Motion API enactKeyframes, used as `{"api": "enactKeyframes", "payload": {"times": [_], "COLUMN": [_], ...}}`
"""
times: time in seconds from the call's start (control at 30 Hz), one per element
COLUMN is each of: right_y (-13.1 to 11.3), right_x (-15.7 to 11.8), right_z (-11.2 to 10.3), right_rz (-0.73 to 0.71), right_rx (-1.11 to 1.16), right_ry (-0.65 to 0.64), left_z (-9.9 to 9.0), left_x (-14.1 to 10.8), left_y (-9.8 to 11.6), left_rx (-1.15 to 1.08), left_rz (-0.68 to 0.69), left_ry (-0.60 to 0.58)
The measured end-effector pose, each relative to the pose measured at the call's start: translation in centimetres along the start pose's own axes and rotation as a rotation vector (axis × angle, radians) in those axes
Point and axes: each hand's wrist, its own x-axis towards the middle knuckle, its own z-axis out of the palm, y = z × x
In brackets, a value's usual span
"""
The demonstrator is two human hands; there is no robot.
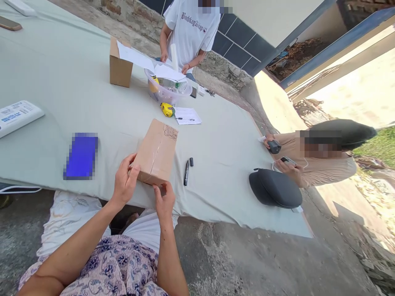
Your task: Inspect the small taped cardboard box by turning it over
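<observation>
A closed cardboard box (158, 149) with a taped seam and dark scribbled lines on one far corner is in front of me at the table's near edge. My left hand (126, 181) grips its left side near the front corner, fingers and thumb against the cardboard. My right hand (164, 201) pinches the near bottom edge, with its thumb on the front face. Just right of the box lies a black marker (187, 173), its cap (191, 162) off beside the tip. The box's underside is hidden.
Beyond the box are a yellow tape measure (167, 109), a written sheet with a pen (188, 116), a plastic basin (163, 98) and another cardboard box (120, 70). A blurred blue rectangle (81, 156) lies left; a black case (275, 188) lies right. Two people are at the table.
</observation>
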Motion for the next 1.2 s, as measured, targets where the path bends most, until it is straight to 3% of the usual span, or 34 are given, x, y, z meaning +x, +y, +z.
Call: {"api": "enactKeyframes", "payload": {"times": [0.17,0.3,0.37,0.47,0.6,0.77,0.97,1.2], "right_y": [-0.8,-1.5,-1.7,-1.8,-1.9,-2.3,-2.2,-2.4], "right_x": [0.1,0.5,0.6,0.7,0.8,0.9,0.5,0.0], "right_z": [-1.3,-2.4,-2.7,-2.7,-2.3,-1.9,-2.0,-2.7], "right_rz": [-0.06,-0.138,-0.164,-0.193,-0.261,-0.327,-0.349,-0.346], "right_rx": [0.126,0.06,0.036,0.013,-0.039,-0.031,-0.013,0.039], "right_ry": [0.117,0.241,0.259,0.248,0.223,0.217,0.244,0.325], "left_z": [0.1,0.5,0.6,0.2,-0.6,-0.9,-0.5,0.3], "left_x": [-0.3,-0.1,0.1,0.3,0.6,0.3,-0.3,-1.1], "left_y": [-0.6,-1.8,-2.5,-3.0,-2.3,-0.9,-1.3,-1.3], "left_rx": [-0.125,-0.352,-0.36,-0.183,0.068,0.117,0.116,-0.097], "left_rz": [-0.091,-0.304,-0.356,-0.293,-0.043,0.155,0.056,-0.145], "left_ry": [0.037,-0.059,-0.076,0.02,0.153,0.085,0.04,-0.021]}}
